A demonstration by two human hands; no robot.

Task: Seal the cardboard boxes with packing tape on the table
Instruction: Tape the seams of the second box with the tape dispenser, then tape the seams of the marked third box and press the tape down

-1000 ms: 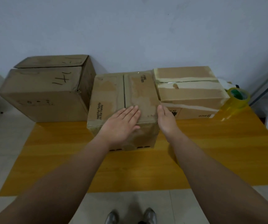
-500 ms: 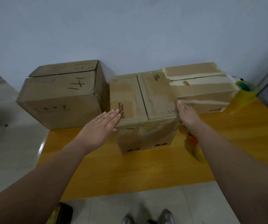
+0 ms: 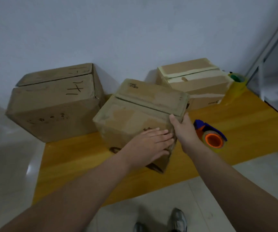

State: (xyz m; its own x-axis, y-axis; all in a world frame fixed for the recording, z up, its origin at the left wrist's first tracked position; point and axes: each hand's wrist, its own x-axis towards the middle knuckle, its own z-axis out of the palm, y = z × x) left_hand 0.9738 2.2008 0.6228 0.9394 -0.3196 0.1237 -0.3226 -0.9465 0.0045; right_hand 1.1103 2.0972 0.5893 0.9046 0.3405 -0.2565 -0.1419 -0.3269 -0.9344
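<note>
At the middle of the table [image 3: 245,114], the middle box [image 3: 140,114] sits turned at an angle and tipped a little, near corner toward the person, between the big box [image 3: 56,101] on the left and the taped box [image 3: 193,81] on the right. The left hand [image 3: 151,141] lies flat against the near side with fingers straight, gripping nothing. The right hand [image 3: 183,129] grasps the right corner, thumb up on the near face; its other fingers are hidden behind the box. The box looks light and probably near empty, since two hands swing it easily. Its worn cardboard would dent under hard pressure, so the corners and edges are the firm places to hold. Half a second ago it stood square, its top seam running away from the person, with a hand at either side; now the seam runs crosswise. The tape dispenser [image 3: 212,136] now shows fully beside the right wrist, and the yellow roll [image 3: 237,81] is unmoved.
</note>
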